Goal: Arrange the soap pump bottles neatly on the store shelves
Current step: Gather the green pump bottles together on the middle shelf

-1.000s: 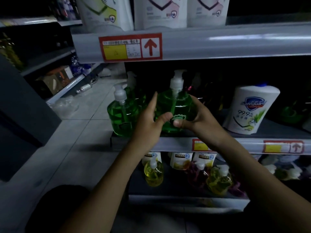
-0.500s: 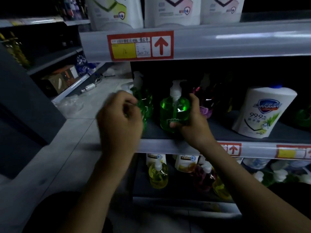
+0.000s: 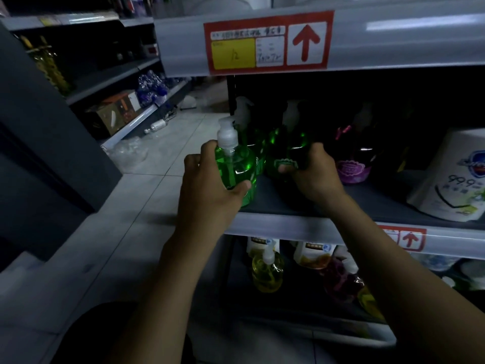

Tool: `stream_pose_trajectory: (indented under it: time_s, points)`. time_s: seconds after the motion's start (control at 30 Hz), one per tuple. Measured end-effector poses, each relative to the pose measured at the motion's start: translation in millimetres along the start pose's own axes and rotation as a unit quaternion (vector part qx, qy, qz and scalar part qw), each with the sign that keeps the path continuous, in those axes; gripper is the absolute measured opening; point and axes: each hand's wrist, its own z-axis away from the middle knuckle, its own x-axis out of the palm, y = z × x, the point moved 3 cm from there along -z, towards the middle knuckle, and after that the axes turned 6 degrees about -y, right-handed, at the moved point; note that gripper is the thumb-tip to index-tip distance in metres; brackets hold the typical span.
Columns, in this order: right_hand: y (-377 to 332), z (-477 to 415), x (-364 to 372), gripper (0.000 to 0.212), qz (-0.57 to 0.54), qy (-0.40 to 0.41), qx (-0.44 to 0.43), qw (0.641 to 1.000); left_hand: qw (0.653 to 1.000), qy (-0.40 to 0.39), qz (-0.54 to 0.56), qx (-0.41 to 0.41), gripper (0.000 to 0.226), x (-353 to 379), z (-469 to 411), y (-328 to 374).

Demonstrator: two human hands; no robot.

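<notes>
My left hand [image 3: 210, 190] grips a green soap pump bottle [image 3: 236, 164] with a clear pump, at the left front corner of the middle shelf [image 3: 288, 224]. My right hand [image 3: 312, 174] is closed around a second green pump bottle [image 3: 286, 151], set deeper in the shadow. A third green bottle [image 3: 253, 137] stands behind them. A purple pump bottle [image 3: 354, 158] stands just right of my right hand.
A large white refill pack [image 3: 451, 177] sits at the right of the same shelf. The shelf below holds a yellow pump bottle [image 3: 267, 271], a dark purple one [image 3: 341, 282] and small pouches. The upper shelf edge [image 3: 393, 40] carries a red price tag. Tiled aisle floor [image 3: 147, 195] lies left.
My right hand has pushed its green bottle back into the shelf. My left hand let go of it, moved left and took hold of the front green bottle.
</notes>
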Motion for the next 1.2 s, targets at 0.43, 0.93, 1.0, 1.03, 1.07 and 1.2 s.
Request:
stream_pose_trajectory:
  time_s: [0.43,0.93,1.0,1.03,1.07,1.2]
  points:
    - [-9.8,24.6,-15.3,0.051,0.142,0.016,-0.051,0.988,0.987,0.107,-0.114,0.038,0.063,6.5,23.8,26.6]
    - [136.1,178.9,-130.8,0.014,0.314,-0.206,0.041,0.926,0.915,-0.317,-0.163,0.189,0.014,165.7,100.7,62.5]
    - [165.9,188.9,-136.6,0.033,0.389,-0.332,0.159,0.844,0.899,-0.374,-0.153,0.166,0.007,193.1,109.0,63.6]
    - [180.9,192.5,-140.2,0.040,0.393,-0.363,0.226,0.814,0.893,-0.394,-0.152,0.159,0.008,207.4,111.4,64.6]
    - [194.4,194.1,-142.6,0.043,0.370,-0.367,0.283,0.805,0.885,-0.414,-0.151,0.152,0.014,222.0,113.3,66.5]
    - [258.8,184.2,-146.2,0.042,0.296,-0.197,0.345,0.869,0.869,-0.469,-0.096,0.127,0.021,277.4,119.0,77.9]
